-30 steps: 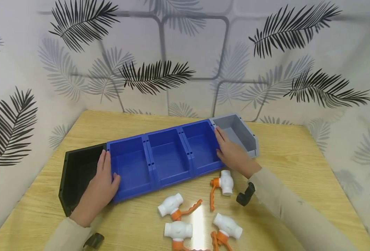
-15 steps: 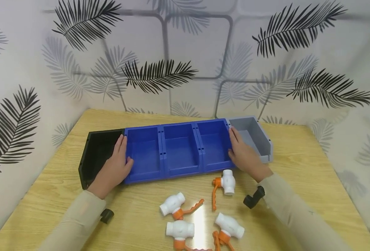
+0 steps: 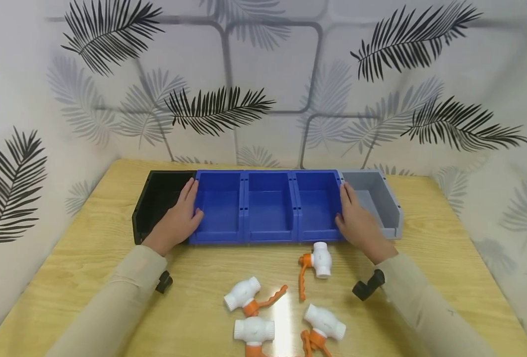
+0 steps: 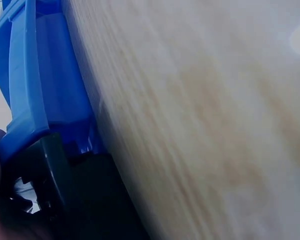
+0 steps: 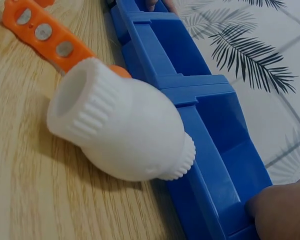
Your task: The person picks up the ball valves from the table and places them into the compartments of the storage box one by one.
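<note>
A joined row of storage bins lies across the table: a black bin [image 3: 140, 213] on the left, several blue bins [image 3: 270, 237] and a grey bin [image 3: 393, 231] on the right. My left hand [image 3: 174, 223] holds the wall where black meets blue, its fingers along the top and its thumb on the blue side. At the blue-grey join, my right hand [image 3: 361, 225] grips the other wall, the thumb towards the blue bin. The right wrist view shows part of that hand [image 5: 285, 212] at the blue bin's edge. Parts of the fingers are hidden.
White ball valves with orange handles lie in front: one valve [image 3: 322, 260] close to the bins, another [image 3: 242, 293] mid-table, a third [image 3: 254, 329] and a fourth [image 3: 325, 321] nearer me. A patterned wall [image 3: 268, 139] stands behind the wooden table [image 3: 192, 307].
The row of bins has turned from slanted to straight across the table. Its left end moved away from me and to the right; its right end shifted right. Both hands moved with it.
</note>
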{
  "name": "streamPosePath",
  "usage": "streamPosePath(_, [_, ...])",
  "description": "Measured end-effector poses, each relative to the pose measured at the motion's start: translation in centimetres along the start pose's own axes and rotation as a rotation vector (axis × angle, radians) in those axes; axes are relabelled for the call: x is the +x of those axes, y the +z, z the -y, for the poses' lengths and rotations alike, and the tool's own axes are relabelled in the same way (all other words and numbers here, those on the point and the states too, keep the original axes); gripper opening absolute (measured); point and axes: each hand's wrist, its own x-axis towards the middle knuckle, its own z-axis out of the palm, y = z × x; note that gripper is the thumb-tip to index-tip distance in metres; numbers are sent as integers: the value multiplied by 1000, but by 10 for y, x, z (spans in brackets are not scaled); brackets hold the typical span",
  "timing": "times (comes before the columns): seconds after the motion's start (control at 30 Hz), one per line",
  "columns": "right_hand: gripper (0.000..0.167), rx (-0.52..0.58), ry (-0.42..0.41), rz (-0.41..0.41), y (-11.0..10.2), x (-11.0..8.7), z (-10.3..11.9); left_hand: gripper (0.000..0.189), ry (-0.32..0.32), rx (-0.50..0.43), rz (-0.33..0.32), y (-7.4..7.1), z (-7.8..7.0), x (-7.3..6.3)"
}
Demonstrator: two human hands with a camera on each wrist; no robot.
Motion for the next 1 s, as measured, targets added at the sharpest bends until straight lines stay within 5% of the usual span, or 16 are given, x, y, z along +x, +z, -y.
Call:
streamPosePath(0.5, [74,-31,35,-103,2,2,-13,71,26,39,-65,12,0,37])
streamPosePath(1.0, [73,-69,47,-147,6,31,-28,70,2,39,-113,17,-2,64])
